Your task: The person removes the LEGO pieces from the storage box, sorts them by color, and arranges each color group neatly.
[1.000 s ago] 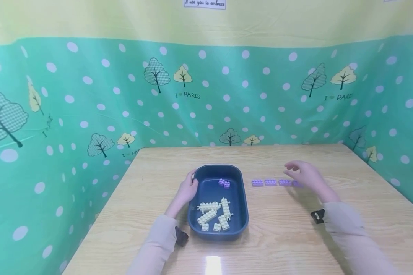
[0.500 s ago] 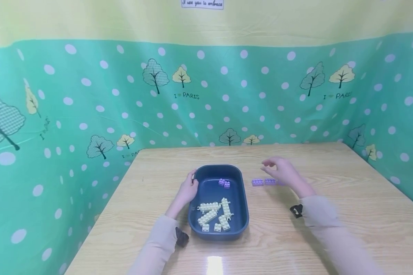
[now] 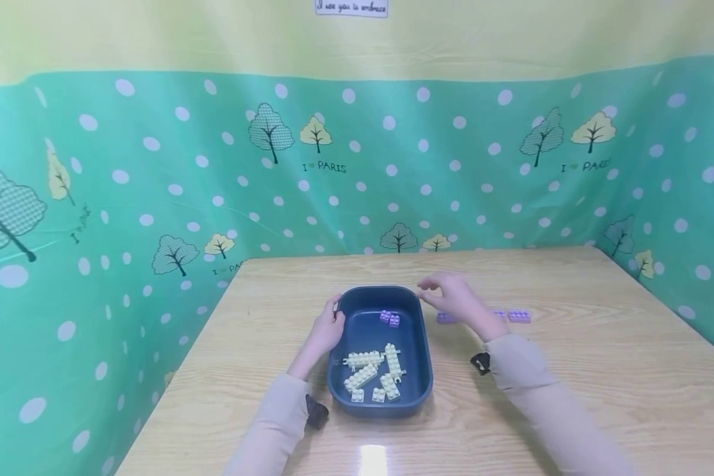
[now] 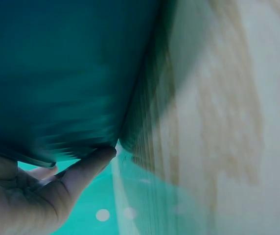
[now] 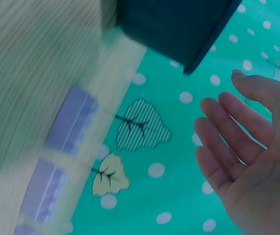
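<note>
My left hand (image 3: 326, 329) holds the left rim of a dark blue tray (image 3: 387, 411). In the left wrist view its thumb (image 4: 88, 169) presses the tray's outer wall, and the other fingers reach over the rim. Beside the tray's far right corner hovers my right hand (image 3: 457, 301), fingers loosely bent and nothing in them, as the right wrist view confirms. Below it, a row of purple building bricks (image 3: 519, 316) lies on the table, partly hidden by that hand. Inside the tray are two small purple bricks (image 3: 389, 319) and several cream bricks (image 3: 363, 359), some with clips.
The wooden table (image 3: 577, 370) runs back to a green dotted curtain (image 3: 357, 185) printed with trees. The curtain also encloses both sides. A black wrist camera (image 3: 317, 411) is strapped on the left sleeve and another (image 3: 480, 362) on the right.
My right hand has moved left over the purple row, from its right end to the tray's far right corner. The row's right end is uncovered. My left hand stays on the rim.
</note>
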